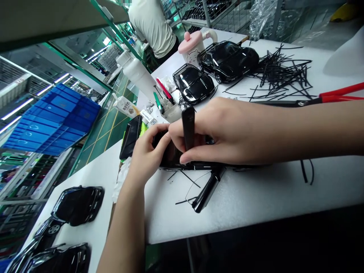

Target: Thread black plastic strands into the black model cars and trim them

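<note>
A black model car (172, 161) lies on the white work surface, mostly hidden under both hands. My left hand (150, 149) is closed on the car's left end, thumb and fingers curled around it. Gripped in my right hand (210, 136) is a black tool (188, 127) with a flat, wide upper end; its tip is hidden behind the fingers and the car. From the car's near side a glossy black panel (207, 191), like an opened door, sticks out towards me. Thin black strips (190, 179) are scattered beside it.
Two more black model cars (195, 84) stand behind, near a pink-lidded cup (192, 47). A pile of black strips (284, 72) and red-handled scissors (327, 98) lie at the right. Further car bodies (78, 206) rest lower left. A white bottle (139, 74) and a phone (131, 137) are nearby.
</note>
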The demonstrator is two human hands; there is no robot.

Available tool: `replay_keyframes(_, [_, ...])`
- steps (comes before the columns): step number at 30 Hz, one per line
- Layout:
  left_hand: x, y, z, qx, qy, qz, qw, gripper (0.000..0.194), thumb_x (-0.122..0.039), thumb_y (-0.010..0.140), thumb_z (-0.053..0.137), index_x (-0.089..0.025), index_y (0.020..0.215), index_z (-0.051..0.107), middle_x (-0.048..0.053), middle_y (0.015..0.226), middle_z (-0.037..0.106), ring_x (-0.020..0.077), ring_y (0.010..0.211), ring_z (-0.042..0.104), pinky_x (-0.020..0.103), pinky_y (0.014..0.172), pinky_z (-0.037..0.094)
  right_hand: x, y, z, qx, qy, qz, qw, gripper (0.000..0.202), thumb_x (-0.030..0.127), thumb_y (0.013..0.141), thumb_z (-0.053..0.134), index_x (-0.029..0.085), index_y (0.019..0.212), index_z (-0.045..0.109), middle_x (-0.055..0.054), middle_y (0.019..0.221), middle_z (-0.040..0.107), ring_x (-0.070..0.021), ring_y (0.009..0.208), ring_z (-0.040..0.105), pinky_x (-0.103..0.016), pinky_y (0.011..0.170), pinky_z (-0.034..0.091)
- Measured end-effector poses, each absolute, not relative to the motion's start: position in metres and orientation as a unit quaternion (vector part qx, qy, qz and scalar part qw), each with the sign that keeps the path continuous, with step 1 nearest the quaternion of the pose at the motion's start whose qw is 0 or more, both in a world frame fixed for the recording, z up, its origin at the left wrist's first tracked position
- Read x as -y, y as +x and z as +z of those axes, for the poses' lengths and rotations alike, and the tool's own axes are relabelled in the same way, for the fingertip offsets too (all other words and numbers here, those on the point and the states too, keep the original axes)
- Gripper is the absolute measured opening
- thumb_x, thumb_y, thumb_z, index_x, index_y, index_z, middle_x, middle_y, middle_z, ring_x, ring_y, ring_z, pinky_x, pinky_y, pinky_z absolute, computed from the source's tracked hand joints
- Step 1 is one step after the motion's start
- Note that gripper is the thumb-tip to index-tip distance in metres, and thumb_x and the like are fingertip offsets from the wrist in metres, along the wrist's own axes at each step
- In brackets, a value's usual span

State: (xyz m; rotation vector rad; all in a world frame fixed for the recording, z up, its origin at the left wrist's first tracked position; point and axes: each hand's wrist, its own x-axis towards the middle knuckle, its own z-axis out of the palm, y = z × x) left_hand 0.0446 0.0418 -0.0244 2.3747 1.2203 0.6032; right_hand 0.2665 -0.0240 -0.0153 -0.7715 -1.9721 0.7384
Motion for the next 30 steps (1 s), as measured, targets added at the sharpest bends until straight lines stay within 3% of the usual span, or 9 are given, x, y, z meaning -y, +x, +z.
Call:
replay_keyframes(8, [-0.025,0.042,-0.012,-0.405,0.882,0.216,0.11,0.01,-0.024,0.092,0.063,-0.027,0.102,0.063,0.001,0.11,0.071,0.021,0.106,0.065,0.036,0.098,0.049,0.021,0.272,-0.026,0.801,-0.321,0.298,0.407,0.014,0.024,0.087,0.071,0.022,0.076,0.063,0.007,0.069,0.061,-0.009,0.065,0.058,-0.021,0.057,0.042])
replay_keyframes(15, [0.005,0.043,0.012,-0.259,0.955,0.131,0.056,0.025,-0.005,0.086,0.061,-0.025,0.083,0.046,-0.001,0.087,0.061,0.0174,0.095,0.06,0.032,0.086,0.05,0.022,0.271,-0.027,0.779,-0.311,0.36,0.408,0.014,0.021,0.087,0.072,0.022,0.077,0.062,0.009,0.058,0.054,-0.0083,0.053,0.052,-0.023,0.052,0.04])
replay_keyframes(23, [0.014,0.045,0.005,-0.2,0.971,0.097,-0.092,0.024,-0.013,0.089,0.066,-0.023,0.084,0.044,0.004,0.087,0.067,0.0231,0.098,0.062,0.039,0.093,0.052,0.01,0.277,-0.027,0.64,-0.311,0.537,0.452,0.018,0.021,0.083,0.075,0.022,0.074,0.058,0.007,0.06,0.063,-0.0098,0.056,0.061,-0.022,0.05,0.046])
replay_keyframes(27, [0.019,0.047,0.003,-0.178,0.961,0.138,-0.16,0.018,-0.01,0.088,0.067,-0.02,0.086,0.052,0.003,0.084,0.068,0.0206,0.094,0.064,0.038,0.102,0.048,0.012,0.276,-0.028,0.619,-0.33,0.559,0.442,0.02,0.025,0.084,0.076,0.02,0.074,0.06,0.006,0.06,0.061,-0.0092,0.055,0.059,-0.021,0.05,0.045])
replay_keyframes(30, [0.019,0.048,0.003,-0.173,0.959,0.164,-0.156,0.014,-0.007,0.091,0.063,-0.018,0.086,0.056,0.002,0.082,0.068,0.018,0.089,0.063,0.035,0.099,0.048,0.014,0.276,-0.023,0.59,-0.335,0.591,0.436,0.022,0.024,0.08,0.079,0.019,0.075,0.059,0.006,0.062,0.061,-0.0078,0.057,0.056,-0.02,0.054,0.044])
